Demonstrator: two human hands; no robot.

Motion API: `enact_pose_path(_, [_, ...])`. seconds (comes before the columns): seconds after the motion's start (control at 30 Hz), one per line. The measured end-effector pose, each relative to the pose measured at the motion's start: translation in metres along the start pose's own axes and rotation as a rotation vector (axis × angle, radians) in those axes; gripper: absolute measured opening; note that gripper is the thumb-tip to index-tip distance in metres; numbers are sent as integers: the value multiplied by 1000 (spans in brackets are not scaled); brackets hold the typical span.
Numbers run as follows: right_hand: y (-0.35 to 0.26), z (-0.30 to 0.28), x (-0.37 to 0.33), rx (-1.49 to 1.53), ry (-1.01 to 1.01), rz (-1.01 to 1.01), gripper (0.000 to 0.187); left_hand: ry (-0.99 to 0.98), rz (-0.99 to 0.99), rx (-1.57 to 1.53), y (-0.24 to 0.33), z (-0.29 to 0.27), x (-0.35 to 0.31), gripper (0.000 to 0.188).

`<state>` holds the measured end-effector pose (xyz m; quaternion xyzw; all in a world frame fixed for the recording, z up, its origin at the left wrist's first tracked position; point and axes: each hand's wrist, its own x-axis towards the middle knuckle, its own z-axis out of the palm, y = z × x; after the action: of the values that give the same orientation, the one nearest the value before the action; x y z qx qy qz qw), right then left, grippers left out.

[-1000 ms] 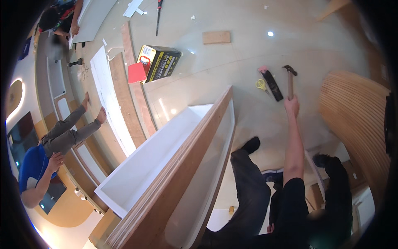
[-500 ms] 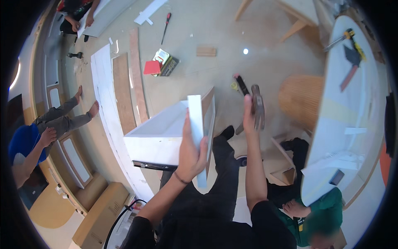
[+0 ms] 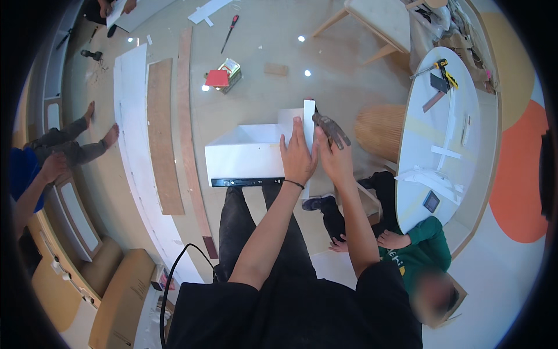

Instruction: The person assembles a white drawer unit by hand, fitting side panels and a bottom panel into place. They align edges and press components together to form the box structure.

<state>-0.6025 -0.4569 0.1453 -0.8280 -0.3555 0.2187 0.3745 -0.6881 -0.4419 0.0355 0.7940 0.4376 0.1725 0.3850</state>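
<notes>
A white open-topped drawer box (image 3: 243,158) stands in front of my legs, a black metal slide rail (image 3: 247,182) along its near lower edge. At its right end an upright white panel (image 3: 310,119) rises above the box. My left hand (image 3: 299,158) grips this panel, fingers pointing away along its left side and thumb on the right. My right hand (image 3: 336,161) is closed on a claw hammer (image 3: 332,130), close beside the panel's right face. The hammer's head shows beyond the fingers; most of its handle is hidden.
Long boards (image 3: 164,136) lie on the floor to the left, with a screwdriver (image 3: 230,34) and a red-topped box (image 3: 218,78) farther off. An oval white table (image 3: 427,157) with tools stands right. A person in green (image 3: 427,250) sits beside me; another in blue (image 3: 26,177) sits left.
The hammer has come left, from apart to close beside the panel. The drawer has turned squarer to me, and the whole view has shifted.
</notes>
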Motion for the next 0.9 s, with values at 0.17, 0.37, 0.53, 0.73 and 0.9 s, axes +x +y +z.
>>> enact_pose_path(0.17, [6,6,18,16,-5,-40,27,-39,-36,-68,-3,1,-1,73])
enact_pose_path(0.37, [14,16,27,-112,-86,-68,30,-12,-50,-79,0,0,1,71])
enact_pose_path(0.53, [17,15,32,-167,-140,-51,28,-32,-64,-69,0,0,-1,71])
enact_pose_path(0.73, [14,18,31,-181,-128,-64,28,-11,-53,-88,2,-1,-4,72])
enact_pose_path(0.9, [19,15,12,-179,-112,-114,27,25,-41,-73,3,1,-15,72])
